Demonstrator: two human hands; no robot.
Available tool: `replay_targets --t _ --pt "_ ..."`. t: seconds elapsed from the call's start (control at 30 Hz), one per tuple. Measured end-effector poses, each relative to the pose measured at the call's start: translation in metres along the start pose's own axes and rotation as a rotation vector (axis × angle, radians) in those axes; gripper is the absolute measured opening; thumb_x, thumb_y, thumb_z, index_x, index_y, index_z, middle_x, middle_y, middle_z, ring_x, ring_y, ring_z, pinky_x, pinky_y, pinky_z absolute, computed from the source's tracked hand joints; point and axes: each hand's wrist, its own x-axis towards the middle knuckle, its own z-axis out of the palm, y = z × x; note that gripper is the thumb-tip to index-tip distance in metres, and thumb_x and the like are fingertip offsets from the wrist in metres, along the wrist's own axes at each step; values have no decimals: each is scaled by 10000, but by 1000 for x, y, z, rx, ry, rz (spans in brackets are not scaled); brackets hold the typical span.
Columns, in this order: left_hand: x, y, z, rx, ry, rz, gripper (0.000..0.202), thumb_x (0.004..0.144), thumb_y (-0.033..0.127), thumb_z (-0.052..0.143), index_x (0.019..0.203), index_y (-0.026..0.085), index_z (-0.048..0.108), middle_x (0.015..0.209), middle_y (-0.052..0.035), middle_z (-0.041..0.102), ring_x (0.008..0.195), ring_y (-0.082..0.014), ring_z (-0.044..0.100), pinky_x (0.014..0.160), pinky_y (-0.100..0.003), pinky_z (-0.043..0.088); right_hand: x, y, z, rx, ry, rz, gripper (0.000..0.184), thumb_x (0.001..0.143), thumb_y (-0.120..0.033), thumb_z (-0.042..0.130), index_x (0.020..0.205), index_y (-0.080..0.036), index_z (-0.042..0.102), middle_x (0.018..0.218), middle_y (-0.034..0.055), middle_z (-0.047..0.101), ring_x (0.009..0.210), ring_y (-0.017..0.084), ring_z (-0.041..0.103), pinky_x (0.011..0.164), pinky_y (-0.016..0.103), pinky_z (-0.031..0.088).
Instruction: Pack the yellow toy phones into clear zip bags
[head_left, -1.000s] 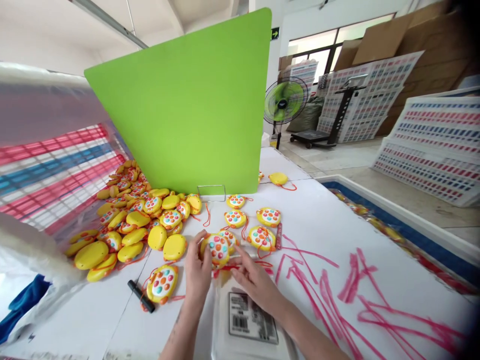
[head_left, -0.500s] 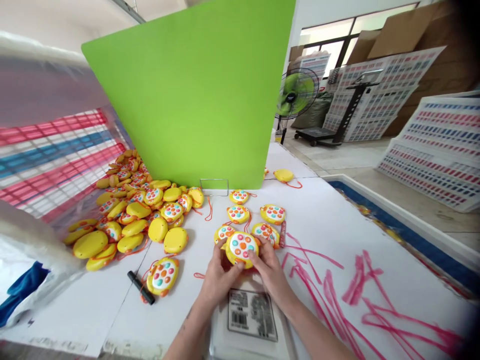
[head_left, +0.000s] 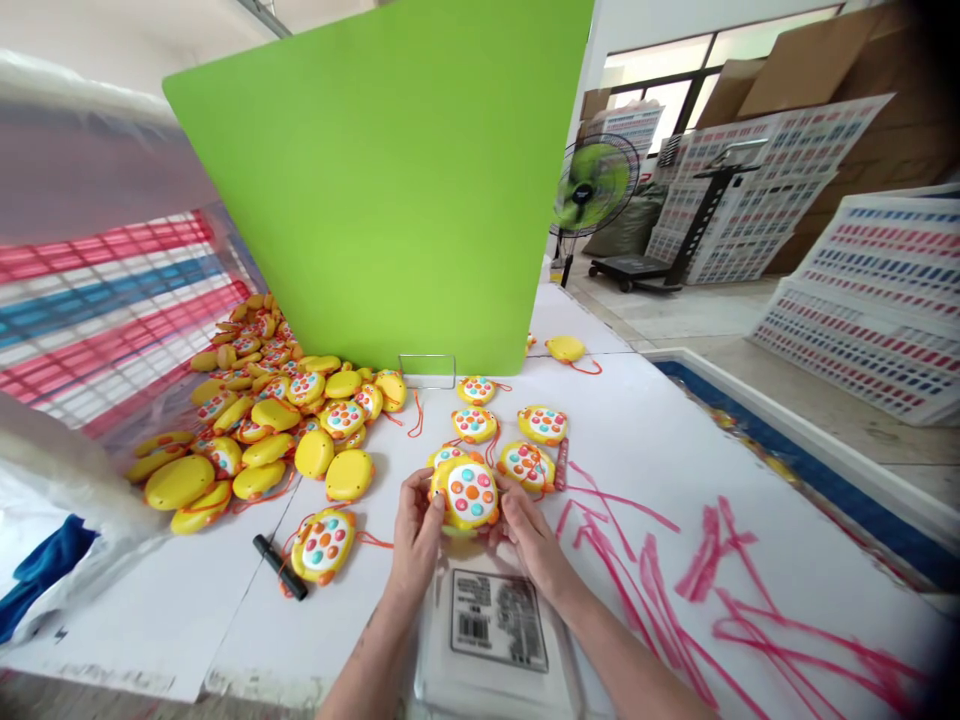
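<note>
A yellow animal-shaped button toy [head_left: 466, 492] with a white face and coloured buttons is held up between both hands. My left hand [head_left: 417, 530] is closed around its left side, thumb lying on the front edge. My right hand [head_left: 529, 530] is closed at its right edge, fingers partly hidden behind and below the toy. Under my wrists lies a clear plastic pack with a printed label [head_left: 499, 620]. Just beyond the held toy, similar toys [head_left: 526, 466] with orange cords lie face up in loose rows.
A heap of the toys [head_left: 262, 415] fills the left of the table. Nearer are a single toy [head_left: 324, 545] and a black marker [head_left: 280, 567]. A green board [head_left: 390, 200] stands behind, by a wire stand [head_left: 427, 372]. Pink strokes [head_left: 660, 590] mark the white tabletop [head_left: 615, 430].
The held toy has moved slightly left and turned a little. My right thumb has slid off its front to its right edge. An orange cord stretches out further left of my hand.
</note>
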Motion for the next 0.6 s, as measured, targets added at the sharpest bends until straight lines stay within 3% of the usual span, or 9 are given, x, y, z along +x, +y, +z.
replay_targets --t 0.13,0.23,0.37,0.47,0.6 --pt "0 0 1 11 30 8 393 834 465 570 1105 185 514 1042 -65 592 966 -194 571 824 -295 462 -2 -7 1 31 -31 58 568 832 -645 458 1230 -246 531 834 38 643 686 198 608 578 318 511" --pt "0 -4 1 18 9 7 384 847 454 561 1122 192 507 948 -41 604 870 -168 585 773 -281 472 -5 -16 2 26 -28 51 481 827 -607 504 1129 -242 586 927 44 654 848 231 616 694 342 527" --pt "-1 -7 1 21 -39 1 379 847 437 572 1133 196 506 889 -22 600 789 -145 586 716 -262 481 -7 -23 1 -30 -104 38 343 840 -518 552 1015 -230 614 924 28 671 862 220 620 755 334 510" --pt "-2 -8 2 2 -93 -4 437 846 443 573 1192 192 480 1030 -63 602 908 -175 595 790 -293 490 -5 -15 -1 34 -79 27 300 852 -484 554 1002 -229 601 957 28 673 892 216 626 781 334 509" --pt "-7 -7 6 -76 -245 -54 731 755 411 696 1349 202 323 1292 -120 511 1119 -257 549 939 -383 465 -3 -5 -2 133 -1 37 403 847 -474 560 1191 -270 506 1169 32 619 1049 228 596 867 361 504"
